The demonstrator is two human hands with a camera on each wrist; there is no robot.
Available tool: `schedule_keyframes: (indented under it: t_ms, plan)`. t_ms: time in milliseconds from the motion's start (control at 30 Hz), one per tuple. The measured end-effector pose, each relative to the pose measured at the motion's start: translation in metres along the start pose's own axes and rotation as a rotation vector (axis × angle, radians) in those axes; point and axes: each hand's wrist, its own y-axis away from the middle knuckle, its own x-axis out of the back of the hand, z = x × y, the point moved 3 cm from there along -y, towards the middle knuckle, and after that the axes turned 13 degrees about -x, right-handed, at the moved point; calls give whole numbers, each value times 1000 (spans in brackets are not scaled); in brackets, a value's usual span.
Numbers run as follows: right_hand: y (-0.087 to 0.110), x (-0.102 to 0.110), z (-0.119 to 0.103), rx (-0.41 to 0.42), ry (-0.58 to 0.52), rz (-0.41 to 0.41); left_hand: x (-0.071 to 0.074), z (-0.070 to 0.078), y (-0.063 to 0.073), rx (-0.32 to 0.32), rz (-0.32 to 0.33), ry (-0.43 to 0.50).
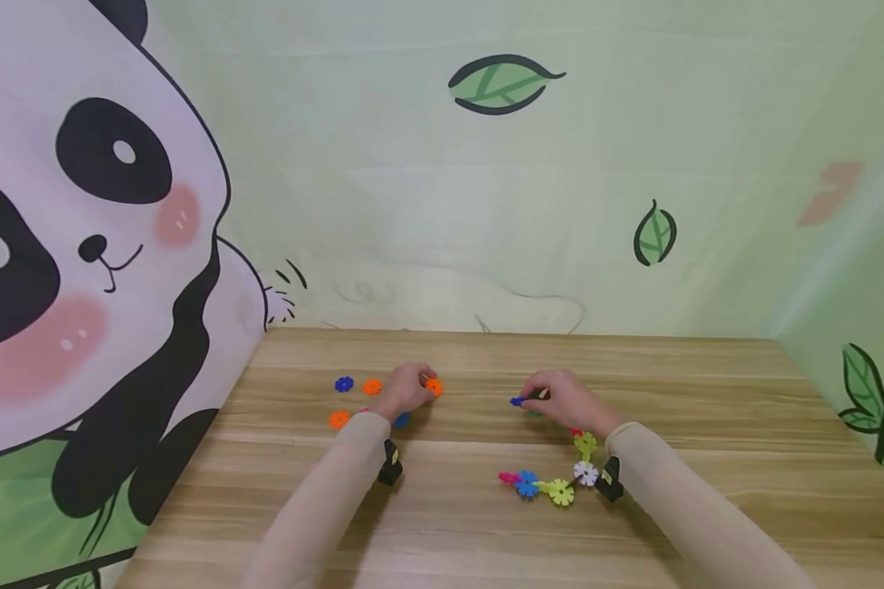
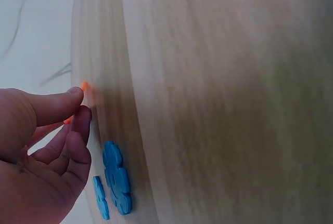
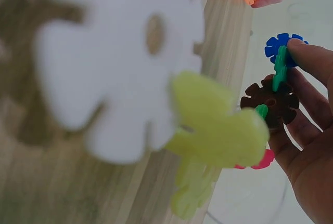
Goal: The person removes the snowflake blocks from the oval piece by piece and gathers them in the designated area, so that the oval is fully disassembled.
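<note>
My left hand (image 1: 405,388) pinches an orange flower-shaped interlocking disc (image 1: 433,387) between thumb and fingers, just above the table. To the right, my right hand (image 1: 566,398) holds the upper end of a chain of joined discs, with the thumb on a dark blue disc (image 3: 281,47). A green disc (image 3: 280,69) and a brown disc (image 3: 270,102) are linked behind it. Farther along come a red disc (image 3: 263,160), a yellow disc (image 1: 585,444) and a white disc (image 1: 585,473). The chain curves round to a light blue disc (image 1: 526,484) and a pink disc (image 1: 509,477).
Loose discs lie around my left forearm: a dark blue one (image 1: 344,384), orange ones (image 1: 339,420) and blue ones (image 2: 117,180). A pink one is mostly hidden by the sleeve. The wooden table (image 1: 442,532) meets a panda-printed backdrop (image 1: 383,180) at its far edge.
</note>
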Motion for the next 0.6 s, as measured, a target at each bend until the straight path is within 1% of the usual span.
schedule_keyframes:
  t_ms: [133,367,500,600]
  plan:
    - [0,0,0,-5,-1,-8,0,-2,-1,-21,13,-33]
    - [-1,0,2,-14,-6,-17,2,-7,-1,-12,20,-81]
    - [-1,-1,4,-14,-2,-14,4,-8,0,2,28,-72]
    - [-2,-1,6,-10,3,-11,6,-9,2,18,48,-63]
